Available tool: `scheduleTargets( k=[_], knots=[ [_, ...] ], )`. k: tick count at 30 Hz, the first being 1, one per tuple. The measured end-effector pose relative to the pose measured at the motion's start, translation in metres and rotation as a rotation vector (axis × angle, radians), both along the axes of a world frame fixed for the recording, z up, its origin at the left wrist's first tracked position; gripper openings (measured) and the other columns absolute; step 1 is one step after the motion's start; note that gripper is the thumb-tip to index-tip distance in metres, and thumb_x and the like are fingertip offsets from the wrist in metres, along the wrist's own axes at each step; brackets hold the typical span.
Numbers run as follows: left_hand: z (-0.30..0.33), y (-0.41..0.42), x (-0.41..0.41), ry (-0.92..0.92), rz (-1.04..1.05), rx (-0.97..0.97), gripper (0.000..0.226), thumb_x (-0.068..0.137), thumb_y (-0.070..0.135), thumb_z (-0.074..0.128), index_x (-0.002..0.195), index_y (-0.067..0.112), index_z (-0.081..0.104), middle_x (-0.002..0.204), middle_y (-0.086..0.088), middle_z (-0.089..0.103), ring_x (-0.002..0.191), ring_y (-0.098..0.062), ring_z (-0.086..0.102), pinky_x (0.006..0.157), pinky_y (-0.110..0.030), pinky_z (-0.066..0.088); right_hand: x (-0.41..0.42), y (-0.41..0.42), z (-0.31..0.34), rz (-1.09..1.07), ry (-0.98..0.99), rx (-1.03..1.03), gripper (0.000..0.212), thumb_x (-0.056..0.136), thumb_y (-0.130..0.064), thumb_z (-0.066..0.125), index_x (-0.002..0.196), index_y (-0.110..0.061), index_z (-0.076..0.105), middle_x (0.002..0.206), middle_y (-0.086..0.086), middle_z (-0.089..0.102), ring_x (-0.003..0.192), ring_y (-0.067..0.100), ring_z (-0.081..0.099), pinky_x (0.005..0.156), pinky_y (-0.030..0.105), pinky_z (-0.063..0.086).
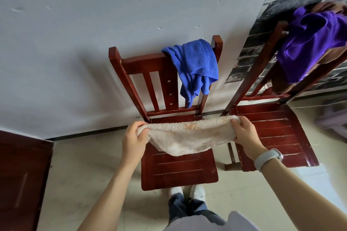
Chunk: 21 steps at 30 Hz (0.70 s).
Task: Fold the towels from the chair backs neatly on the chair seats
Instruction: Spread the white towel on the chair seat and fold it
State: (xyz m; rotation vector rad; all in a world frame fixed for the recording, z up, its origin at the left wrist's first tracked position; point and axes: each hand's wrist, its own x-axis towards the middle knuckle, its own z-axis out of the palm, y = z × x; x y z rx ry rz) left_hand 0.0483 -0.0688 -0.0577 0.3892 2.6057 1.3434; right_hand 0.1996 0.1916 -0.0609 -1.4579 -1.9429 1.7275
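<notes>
You're early in the job — your left hand (133, 138) and right hand (244, 130) each grip an end of the cream towel (185, 137), stretched over the middle chair seat (178, 172) and not yet laid down. The blue towel (195, 65) and purple towel (311, 43) hang unfolded on chair backs — pale tiled floor (84, 165), grey wall (93, 24) behind.

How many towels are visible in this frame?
3. A cream towel held over the middle chair's seat, a blue towel on that chair's back, and a purple towel on the right chair's back. More may be outside view.
</notes>
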Motion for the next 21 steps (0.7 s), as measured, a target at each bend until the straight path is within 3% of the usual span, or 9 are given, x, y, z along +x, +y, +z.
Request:
scheduleTargets(
  k=[2, 4, 7, 9, 11, 14, 16, 19, 21],
  knots=[
    [-0.004, 0.000, 0.002, 0.085, -0.045, -0.129, 0.021, 0.092, 0.010, 0.047, 0.108, 0.009, 0.061, 0.105, -0.005, 0.064, 0.095, -0.014, 0.056, 0.081, -0.020, 0.038, 0.000, 0.000, -0.002, 0.069, -0.067, 0.200, 0.014, 0.095, -0.021, 0.041, 0.090, -0.014, 0.052, 0.088, 0.006, 0.057, 0.079, 0.017, 0.052, 0.068, 0.033, 0.047],
    [-0.009, -0.003, 0.005, 0.163, -0.081, -0.241, 0.027, 0.095, 0.014, 0.044, 0.115, 0.006, 0.060, 0.107, -0.008, 0.066, 0.097, -0.020, 0.059, 0.083, -0.024, 0.042, 0.000, 0.000, -0.005, 0.085, -0.107, 0.269, 0.013, 0.095, -0.023, 0.042, 0.090, -0.016, 0.053, 0.085, 0.003, 0.057, 0.081, 0.018, 0.052, 0.064, 0.028, 0.038],
    [-0.011, -0.011, 0.010, 0.195, -0.064, -0.393, 0.029, 0.096, 0.023, 0.043, 0.112, 0.008, 0.061, 0.085, -0.012, 0.069, 0.076, -0.028, 0.062, 0.064, -0.033, 0.045, 0.002, 0.000, -0.010, 0.048, -0.178, 0.242, 0.027, 0.093, -0.030, 0.047, 0.108, -0.009, 0.056, 0.101, 0.006, 0.060, 0.098, 0.026, 0.055, 0.078, 0.032, 0.044],
    [-0.014, -0.017, 0.015, 0.235, -0.073, -0.459, 0.027, 0.094, 0.026, 0.045, 0.106, 0.010, 0.063, 0.074, -0.009, 0.066, 0.062, -0.023, 0.055, 0.055, -0.028, 0.037, 0.007, -0.001, -0.013, 0.029, -0.166, 0.213, 0.033, 0.092, -0.030, 0.051, 0.116, -0.009, 0.055, 0.114, 0.010, 0.059, 0.103, 0.024, 0.055, 0.084, 0.034, 0.045],
    [-0.017, -0.020, 0.021, 0.171, -0.055, -0.399, 0.022, 0.094, 0.024, 0.048, 0.104, 0.010, 0.061, 0.081, -0.002, 0.064, 0.068, -0.017, 0.052, 0.059, -0.026, 0.035, 0.015, -0.001, -0.016, 0.030, -0.087, 0.124, 0.029, 0.091, -0.026, 0.052, 0.116, -0.012, 0.054, 0.117, 0.011, 0.058, 0.105, 0.024, 0.056, 0.087, 0.037, 0.048],
    [-0.023, -0.024, 0.025, -0.123, 0.049, -0.179, 0.016, 0.092, 0.020, 0.049, 0.105, 0.013, 0.056, 0.091, -0.003, 0.060, 0.082, -0.021, 0.053, 0.069, -0.028, 0.037, 0.031, -0.006, -0.017, 0.008, 0.090, -0.268, 0.029, 0.090, -0.017, 0.054, 0.118, -0.020, 0.050, 0.107, 0.014, 0.058, 0.094, 0.023, 0.061, 0.073, 0.032, 0.052],
    [-0.026, -0.029, 0.027, -0.218, 0.087, -0.085, 0.013, 0.091, 0.015, 0.050, 0.102, 0.016, 0.057, 0.093, -0.004, 0.060, 0.085, -0.021, 0.055, 0.070, -0.027, 0.038, 0.041, -0.009, -0.020, 0.060, 0.093, -0.392, 0.037, 0.087, -0.004, 0.054, 0.121, -0.019, 0.049, 0.102, 0.014, 0.057, 0.092, 0.025, 0.062, 0.072, 0.031, 0.052],
    [-0.030, -0.040, 0.033, -0.276, 0.078, -0.050, 0.015, 0.090, 0.011, 0.052, 0.094, 0.018, 0.064, 0.100, -0.002, 0.065, 0.085, -0.008, 0.056, 0.070, -0.014, 0.040, 0.053, -0.013, -0.022, 0.263, -0.068, -0.279, 0.035, 0.084, -0.002, 0.058, 0.116, -0.014, 0.056, 0.104, 0.009, 0.059, 0.094, 0.025, 0.062, 0.083, 0.035, 0.052],
    [-0.033, -0.050, 0.037, -0.314, 0.017, -0.111, 0.017, 0.085, 0.011, 0.061, 0.101, 0.014, 0.067, 0.104, -0.004, 0.064, 0.086, -0.008, 0.056, 0.071, -0.011, 0.040, 0.060, -0.016, -0.023, 0.478, -0.215, -0.083, 0.025, 0.081, -0.011, 0.064, 0.105, -0.018, 0.060, 0.092, -0.003, 0.057, 0.081, 0.011, 0.058, 0.074, 0.024, 0.049]
  ],
)
